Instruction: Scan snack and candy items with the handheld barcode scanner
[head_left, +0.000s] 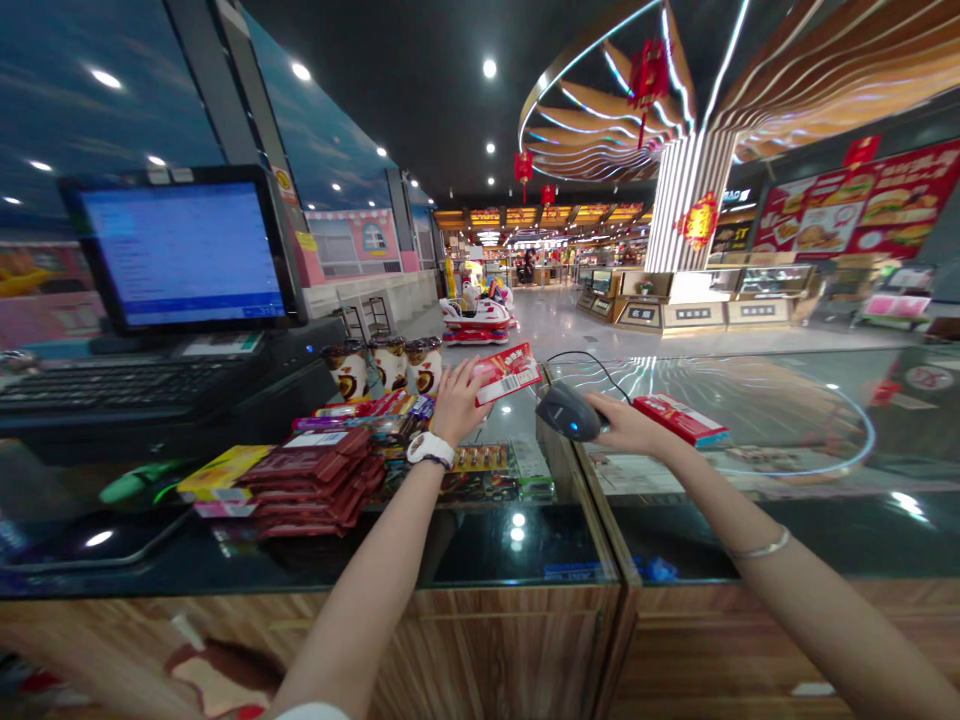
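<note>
A flat red box (507,374) with a barcode on its near side is gripped in my left hand (459,402), held above the glass counter. My right hand (627,424) is wrapped round the handle of a black barcode scanner (568,411), whose small blue light is lit. The scanner's head points left towards the box, with a gap between them. Another red box (681,419) lies on the counter just beyond my right wrist. To the left of my left hand are several brown packets (315,480) in a stack and various colourful wrapped snacks (390,420).
A monitor (184,250) and a keyboard (112,385) stand on the left. Several brown cups (388,362) line the counter behind the snacks. A yellow box (223,475) sits beside the packets. The scanner's cable (600,360) loops over the glass.
</note>
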